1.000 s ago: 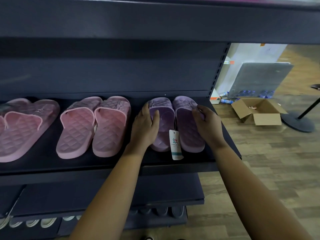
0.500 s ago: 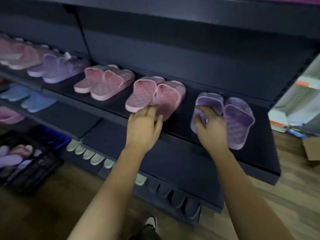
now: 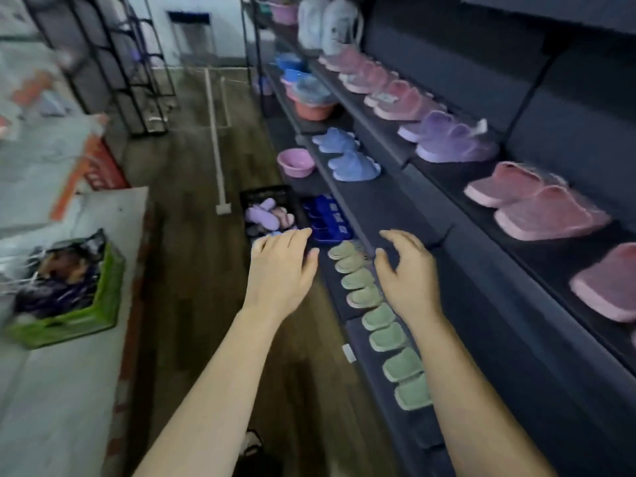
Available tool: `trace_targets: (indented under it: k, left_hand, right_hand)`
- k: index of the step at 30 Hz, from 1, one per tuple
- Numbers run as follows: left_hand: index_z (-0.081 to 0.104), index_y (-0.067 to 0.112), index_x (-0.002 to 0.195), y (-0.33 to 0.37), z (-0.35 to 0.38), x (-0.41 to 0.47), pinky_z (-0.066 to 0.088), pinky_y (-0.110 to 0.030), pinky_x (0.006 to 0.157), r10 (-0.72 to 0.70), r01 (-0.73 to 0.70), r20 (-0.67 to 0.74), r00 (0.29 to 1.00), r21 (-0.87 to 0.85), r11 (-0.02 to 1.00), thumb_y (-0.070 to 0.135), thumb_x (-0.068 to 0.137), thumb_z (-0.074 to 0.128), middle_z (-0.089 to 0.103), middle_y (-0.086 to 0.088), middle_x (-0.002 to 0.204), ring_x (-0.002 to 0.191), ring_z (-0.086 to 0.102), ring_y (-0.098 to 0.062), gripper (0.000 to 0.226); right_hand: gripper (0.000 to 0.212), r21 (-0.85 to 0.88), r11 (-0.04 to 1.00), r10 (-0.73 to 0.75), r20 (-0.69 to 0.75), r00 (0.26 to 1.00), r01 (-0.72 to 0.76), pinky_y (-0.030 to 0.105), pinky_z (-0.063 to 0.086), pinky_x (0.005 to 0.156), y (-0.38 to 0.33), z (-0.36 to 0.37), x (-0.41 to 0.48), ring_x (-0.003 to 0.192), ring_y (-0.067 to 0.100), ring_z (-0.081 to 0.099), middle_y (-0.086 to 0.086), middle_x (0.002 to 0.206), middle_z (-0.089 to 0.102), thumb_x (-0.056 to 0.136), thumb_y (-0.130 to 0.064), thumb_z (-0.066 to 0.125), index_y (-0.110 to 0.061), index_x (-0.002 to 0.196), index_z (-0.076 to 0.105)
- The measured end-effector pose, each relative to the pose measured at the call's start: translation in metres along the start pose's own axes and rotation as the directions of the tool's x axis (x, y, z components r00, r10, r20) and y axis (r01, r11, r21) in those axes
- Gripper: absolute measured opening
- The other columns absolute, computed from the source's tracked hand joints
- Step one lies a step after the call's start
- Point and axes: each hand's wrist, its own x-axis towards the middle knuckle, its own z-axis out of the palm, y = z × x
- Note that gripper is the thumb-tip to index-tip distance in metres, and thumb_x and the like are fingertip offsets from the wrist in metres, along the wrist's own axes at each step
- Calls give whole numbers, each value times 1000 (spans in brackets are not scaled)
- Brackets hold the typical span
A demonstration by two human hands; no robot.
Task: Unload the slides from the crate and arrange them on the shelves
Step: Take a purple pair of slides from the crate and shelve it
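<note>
A black crate (image 3: pixel 266 196) stands on the floor beside the shelving and holds several purple and pink slides (image 3: pixel 263 215). My left hand (image 3: pixel 280 270) hangs in the air in front of the crate, fingers straight and holding nothing. To its right, my right hand (image 3: pixel 406 273) hovers over the low shelves with loosely bent fingers, also holding nothing. On the dark upper shelf (image 3: pixel 430 180) at the right stand pairs of pink slides (image 3: pixel 537 208) and a purple pair (image 3: pixel 447 139). Blue slides (image 3: pixel 344 154) sit on a lower shelf.
Green slides (image 3: pixel 378 318) line the bottom shelf below my right hand, with dark blue ones (image 3: pixel 327 218) beyond. A pink basin (image 3: pixel 296 161) sits near the crate. At the left a grey counter (image 3: pixel 62 390) carries a green crate (image 3: pixel 69 290). A wooden-floor aisle (image 3: pixel 192 173) runs ahead.
The view has swung left, from the shelf front to the aisle and the crate. Both hands have left the purple pair on the shelf and now hang free.
</note>
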Motion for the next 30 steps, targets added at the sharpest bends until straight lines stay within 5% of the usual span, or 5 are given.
trace_targets:
  k: [7, 15, 20, 30]
  left_hand:
    - [55, 23, 129, -156, -17, 48, 25, -34, 111, -183, 178, 61, 981, 85, 980, 38, 97, 44, 61, 5, 127, 117, 55, -11, 37]
    - [55, 23, 130, -274, 1, 115, 20, -35, 113, -313, 308, 96, 945, 70, 949, 39, 97, 40, 58, 4, 131, 123, 51, -13, 40]
    - [55, 23, 130, -348, 30, 186, 21, -35, 112, -344, 334, 109, 933, 97, 938, 39, 97, 40, 58, 3, 131, 122, 52, -14, 40]
    - [54, 24, 131, -475, 79, 368, 23, -39, 114, -376, 353, 132, 917, 165, 921, 40, 97, 40, 57, 2, 133, 123, 52, -16, 40]
  right_hand:
    - [34, 83, 996, -56, 160, 986, 43, 21, 41, 85, -88, 150, 80, 103, 22, 62, 3, 125, 60, 93, -16, 57, -13, 127, 59]
    - [31, 69, 998, -30, 236, 971, 14, 7, 35, 70, -108, 272, 159, 93, 5, 53, 0, 113, 64, 93, -20, 57, -15, 124, 61]
    - [27, 66, 998, -39, 260, 965, 23, 25, 44, 77, -107, 347, 236, 96, 19, 59, 6, 106, 65, 91, -19, 57, -12, 116, 64]
    - [28, 99, 995, -25, 275, 961, -3, 15, 37, 78, -123, 466, 426, 96, 7, 52, 4, 114, 64, 92, -18, 58, -11, 119, 64]
